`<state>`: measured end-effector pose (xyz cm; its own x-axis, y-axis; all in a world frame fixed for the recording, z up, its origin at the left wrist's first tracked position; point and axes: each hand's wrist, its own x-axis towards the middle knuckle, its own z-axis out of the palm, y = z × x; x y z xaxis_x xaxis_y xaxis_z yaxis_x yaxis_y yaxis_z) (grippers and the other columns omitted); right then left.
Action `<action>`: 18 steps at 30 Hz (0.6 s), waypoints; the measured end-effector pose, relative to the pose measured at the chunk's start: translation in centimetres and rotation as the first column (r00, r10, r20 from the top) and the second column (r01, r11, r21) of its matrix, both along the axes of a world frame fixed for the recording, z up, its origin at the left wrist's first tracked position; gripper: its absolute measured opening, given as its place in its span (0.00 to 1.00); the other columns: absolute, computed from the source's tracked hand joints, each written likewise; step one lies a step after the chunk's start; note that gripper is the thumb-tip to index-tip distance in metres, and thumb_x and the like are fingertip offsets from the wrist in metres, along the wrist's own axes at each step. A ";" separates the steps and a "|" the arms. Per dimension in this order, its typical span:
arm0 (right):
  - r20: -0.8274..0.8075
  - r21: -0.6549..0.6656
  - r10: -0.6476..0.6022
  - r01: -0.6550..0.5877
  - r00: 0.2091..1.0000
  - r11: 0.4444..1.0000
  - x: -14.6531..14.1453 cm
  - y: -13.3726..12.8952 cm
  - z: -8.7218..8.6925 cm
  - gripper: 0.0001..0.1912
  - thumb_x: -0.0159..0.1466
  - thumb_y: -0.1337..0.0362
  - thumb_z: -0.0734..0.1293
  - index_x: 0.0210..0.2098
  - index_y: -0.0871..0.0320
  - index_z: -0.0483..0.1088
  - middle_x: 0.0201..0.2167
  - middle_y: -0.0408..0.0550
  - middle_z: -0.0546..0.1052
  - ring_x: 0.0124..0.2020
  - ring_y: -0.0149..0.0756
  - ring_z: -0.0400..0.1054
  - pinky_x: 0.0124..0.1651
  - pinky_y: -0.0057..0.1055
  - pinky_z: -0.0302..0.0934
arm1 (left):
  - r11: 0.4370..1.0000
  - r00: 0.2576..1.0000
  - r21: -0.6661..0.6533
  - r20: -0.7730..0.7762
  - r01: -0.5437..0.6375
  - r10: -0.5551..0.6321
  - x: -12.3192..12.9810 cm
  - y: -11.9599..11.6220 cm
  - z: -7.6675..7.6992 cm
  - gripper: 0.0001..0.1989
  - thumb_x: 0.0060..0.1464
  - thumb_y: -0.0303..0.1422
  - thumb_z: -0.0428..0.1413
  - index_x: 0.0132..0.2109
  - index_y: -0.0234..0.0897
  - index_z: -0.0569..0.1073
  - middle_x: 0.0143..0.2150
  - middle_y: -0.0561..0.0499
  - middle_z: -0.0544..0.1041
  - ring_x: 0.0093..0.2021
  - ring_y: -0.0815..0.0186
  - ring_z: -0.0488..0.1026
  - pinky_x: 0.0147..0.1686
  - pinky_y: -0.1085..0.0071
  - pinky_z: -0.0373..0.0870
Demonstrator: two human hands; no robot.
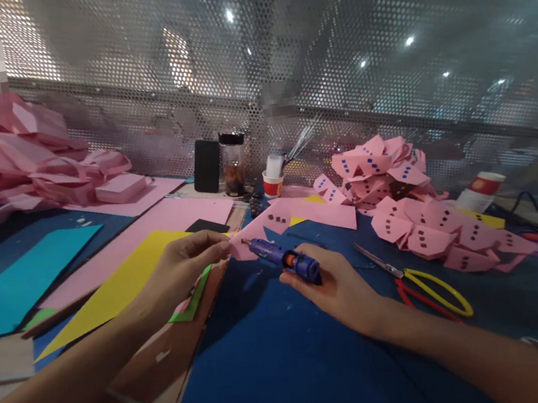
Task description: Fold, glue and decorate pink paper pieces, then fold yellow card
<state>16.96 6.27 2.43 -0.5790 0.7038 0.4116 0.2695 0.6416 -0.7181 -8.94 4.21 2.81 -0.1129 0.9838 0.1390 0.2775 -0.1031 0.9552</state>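
My left hand pinches the near left corner of a folded pink paper piece, which has a row of small dark squares on it. My right hand is wrapped round a blue hot glue gun. The gun's nozzle points left and lies over the paper's edge, close to my left fingertips; whether it touches the paper I cannot tell. Both hands are above the dark blue table surface. Scissors with red and yellow handles lie open to the right of my right hand.
Folded pink pieces with dark squares are piled at right. Yellow, pink and blue sheets lie at left, before a large pink paper heap. A phone, jar and paper cup stand by the perforated metal screen.
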 end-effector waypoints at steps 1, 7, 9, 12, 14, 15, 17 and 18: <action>0.002 0.002 0.000 0.000 1.000 1.000 0.0 0.0 0.0 0.08 0.67 0.62 0.67 0.34 0.56 0.63 0.33 0.41 0.70 0.33 0.30 0.64 0.37 0.27 0.57 | 1.000 1.000 0.003 0.000 0.000 0.000 0.0 0.0 -0.1 0.13 0.51 0.45 0.63 0.34 0.39 0.79 0.31 0.53 0.79 0.34 0.66 0.74 0.34 0.75 0.67; 0.013 0.000 -0.001 0.001 1.000 1.000 0.0 0.0 0.1 0.08 0.67 0.61 0.66 0.34 0.56 0.63 0.33 0.41 0.70 0.33 0.31 0.64 0.37 0.28 0.57 | 1.000 1.000 0.005 -0.024 0.011 -0.011 0.0 0.0 0.0 0.14 0.52 0.45 0.62 0.34 0.38 0.79 0.33 0.52 0.80 0.36 0.63 0.74 0.35 0.73 0.68; 0.012 0.003 0.000 0.000 1.000 1.000 0.1 0.0 0.0 0.08 0.67 0.61 0.66 0.34 0.56 0.64 0.34 0.41 0.70 0.33 0.31 0.64 0.37 0.28 0.57 | 1.000 1.000 0.010 -0.019 0.011 -0.011 0.0 0.0 0.0 0.14 0.52 0.45 0.62 0.34 0.38 0.78 0.32 0.52 0.79 0.36 0.63 0.74 0.35 0.73 0.68; 0.006 0.005 0.000 0.000 1.000 1.000 0.1 -0.1 0.0 0.07 0.67 0.61 0.66 0.34 0.56 0.64 0.34 0.41 0.70 0.33 0.31 0.64 0.37 0.27 0.58 | 1.000 1.000 0.000 -0.017 0.003 -0.003 0.0 -0.1 0.1 0.14 0.51 0.45 0.62 0.34 0.38 0.78 0.31 0.51 0.78 0.35 0.63 0.74 0.32 0.73 0.68; 0.005 0.007 0.003 -0.003 1.000 1.000 0.1 -0.1 0.0 0.07 0.67 0.62 0.66 0.35 0.56 0.64 0.33 0.41 0.70 0.33 0.31 0.64 0.37 0.27 0.58 | 1.000 1.000 -0.012 -0.016 0.004 -0.004 0.0 -0.2 0.2 0.14 0.52 0.45 0.61 0.34 0.38 0.78 0.30 0.52 0.78 0.34 0.63 0.74 0.30 0.74 0.68; 0.004 0.008 0.004 -0.004 1.000 1.000 0.1 -0.1 0.0 0.07 0.67 0.62 0.66 0.35 0.56 0.64 0.33 0.41 0.70 0.33 0.30 0.64 0.37 0.27 0.58 | 1.000 1.000 -0.012 -0.013 0.005 -0.005 0.1 -0.2 0.3 0.14 0.52 0.45 0.61 0.34 0.38 0.78 0.30 0.52 0.77 0.33 0.64 0.74 0.29 0.75 0.67; 0.001 0.009 0.007 -0.007 1.000 1.000 0.1 -0.2 0.0 0.07 0.67 0.62 0.66 0.34 0.56 0.63 0.33 0.41 0.70 0.33 0.30 0.64 0.36 0.27 0.58 | 1.000 1.000 -0.009 -0.005 0.007 -0.007 0.2 -0.3 0.4 0.13 0.52 0.45 0.61 0.34 0.38 0.78 0.29 0.53 0.77 0.32 0.65 0.73 0.27 0.76 0.66; 0.000 0.011 0.008 -0.008 1.000 1.000 0.1 -0.2 0.0 0.07 0.67 0.62 0.66 0.34 0.56 0.63 0.33 0.41 0.70 0.33 0.30 0.64 0.36 0.27 0.58 | 1.000 1.000 -0.010 -0.004 0.006 -0.007 0.2 -0.3 0.5 0.13 0.52 0.44 0.61 0.33 0.38 0.78 0.29 0.53 0.77 0.31 0.66 0.73 0.26 0.76 0.66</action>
